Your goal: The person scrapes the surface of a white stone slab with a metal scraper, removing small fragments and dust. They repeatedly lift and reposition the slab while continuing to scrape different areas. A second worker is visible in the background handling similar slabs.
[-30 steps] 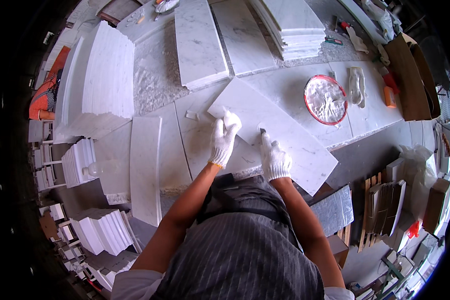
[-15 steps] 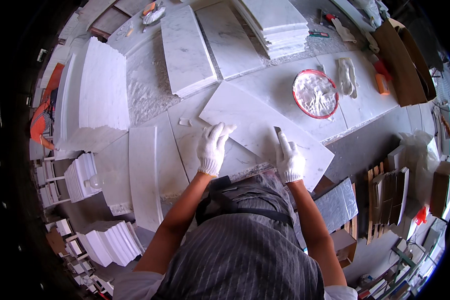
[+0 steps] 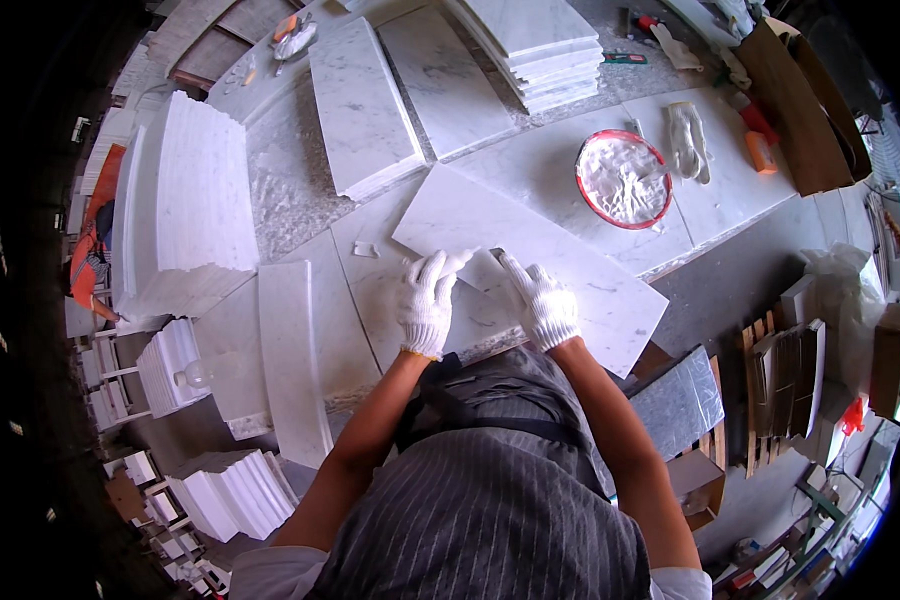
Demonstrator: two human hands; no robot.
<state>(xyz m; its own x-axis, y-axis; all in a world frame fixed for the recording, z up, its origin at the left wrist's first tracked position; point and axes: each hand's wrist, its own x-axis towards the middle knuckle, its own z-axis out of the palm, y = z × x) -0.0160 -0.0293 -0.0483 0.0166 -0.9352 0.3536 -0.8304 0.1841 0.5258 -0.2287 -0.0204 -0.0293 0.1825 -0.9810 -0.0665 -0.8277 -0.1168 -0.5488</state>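
- White marble fills my view: a long rectangular marble slab [image 3: 560, 255] lies flat and askew on the workbench [image 3: 300, 200], running from about ten o'clock down to four o'clock of centre.
- I see my left hand [image 3: 428, 303], in a white knit glove, resting on the slab's near edge, fingers extended and slightly spread, pinching a small pale piece [image 3: 480, 268] at its left end.
- My right hand [image 3: 545, 300], gloved the same, mirrors it just beside, fingers stretched toward eleven o'clock and touching the same piece's right end; neither hand is curled into a fist.
- Whether the small piece is a marble offcut or a scrap of paper I cannot tell.
- At two o'clock from my hands sits a red-rimmed bowl of white paste [image 3: 624, 179], on the bench just beyond the slab.
- Right of the bowl lies a spare pair of gloves [image 3: 688, 140].
- At twelve o'clock stands a stack of marble tiles [image 3: 535, 40]; two more slabs [image 3: 365, 105] lie beside it at eleven.
- At nine o'clock a tall stack of white boards [image 3: 185, 200] rests on edge.
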